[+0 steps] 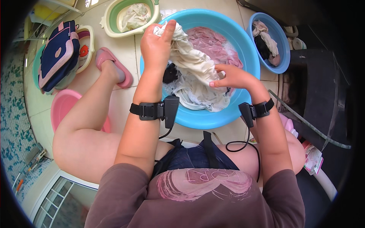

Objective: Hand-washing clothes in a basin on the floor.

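Above the large blue basin (251, 91), my left hand (155, 47) is raised, its fingers closed on one end of a wet white garment (192, 60). The garment slants down to the right, bunched lengthwise. My right hand (236, 77) grips it lower down, thumb and fingers on either side of the fabric. Below lies more white cloth (201, 97) in sudsy water, and whether it is the same piece I cannot tell. A pink cloth (211, 43) fills the far side of the basin. Some black cloth (170, 73) shows under my left wrist.
A smaller blue basin (283, 57) with mixed clothes stands at the right. At the far left is a green basin (110, 26) holding pale cloth. A navy and pink school bag (59, 53) rests beside a pink basin (62, 102). A grey hose (310, 123) runs along the right.
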Available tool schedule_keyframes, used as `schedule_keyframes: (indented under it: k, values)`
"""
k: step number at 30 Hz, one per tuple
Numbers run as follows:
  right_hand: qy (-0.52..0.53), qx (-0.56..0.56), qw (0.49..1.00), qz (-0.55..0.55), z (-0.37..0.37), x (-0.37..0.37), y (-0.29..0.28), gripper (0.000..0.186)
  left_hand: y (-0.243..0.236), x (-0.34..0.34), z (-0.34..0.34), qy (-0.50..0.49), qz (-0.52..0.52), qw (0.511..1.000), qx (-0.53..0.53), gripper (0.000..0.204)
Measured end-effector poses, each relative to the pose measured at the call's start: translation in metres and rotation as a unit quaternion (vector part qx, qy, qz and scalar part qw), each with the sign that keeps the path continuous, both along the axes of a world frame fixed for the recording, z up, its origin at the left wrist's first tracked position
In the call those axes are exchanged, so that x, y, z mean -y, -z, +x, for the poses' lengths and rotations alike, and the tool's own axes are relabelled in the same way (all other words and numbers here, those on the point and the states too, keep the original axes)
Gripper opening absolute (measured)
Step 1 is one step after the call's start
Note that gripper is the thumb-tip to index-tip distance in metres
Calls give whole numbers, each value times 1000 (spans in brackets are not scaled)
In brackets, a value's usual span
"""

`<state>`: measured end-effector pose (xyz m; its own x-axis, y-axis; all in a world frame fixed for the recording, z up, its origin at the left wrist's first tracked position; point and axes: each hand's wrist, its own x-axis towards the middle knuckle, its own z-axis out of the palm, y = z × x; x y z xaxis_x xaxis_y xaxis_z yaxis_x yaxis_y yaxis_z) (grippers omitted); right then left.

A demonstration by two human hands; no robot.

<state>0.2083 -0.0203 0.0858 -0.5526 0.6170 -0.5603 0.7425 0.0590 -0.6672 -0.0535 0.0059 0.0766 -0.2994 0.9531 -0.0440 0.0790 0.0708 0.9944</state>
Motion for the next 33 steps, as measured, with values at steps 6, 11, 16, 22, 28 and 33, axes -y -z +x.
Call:
schedule_keyframes:
  k: [6,11,16,22,28,33]
  values:
    - [36,16,930,365,-51,-10,-5,105,-30,11,19,104,12,954,279,50]
    - [-1,-116,993,-15,-56,2,22,68,-41,10,11,83,45,960,264,46]
    - [476,-438,724,-240,10,-15,33,51,-11,5,1,29,-63,954,292,32]
    - [426,-423,793,-106,-22,-32,4,47,5,30,72,-11,-355,776,521,76]
    - [265,-25,827,495,-83,9,52,36,55,36,86,28,-278,718,638,43]
    - [436,-104,817,363,-86,-5,55,29,73,24,74,18,-214,795,567,31]
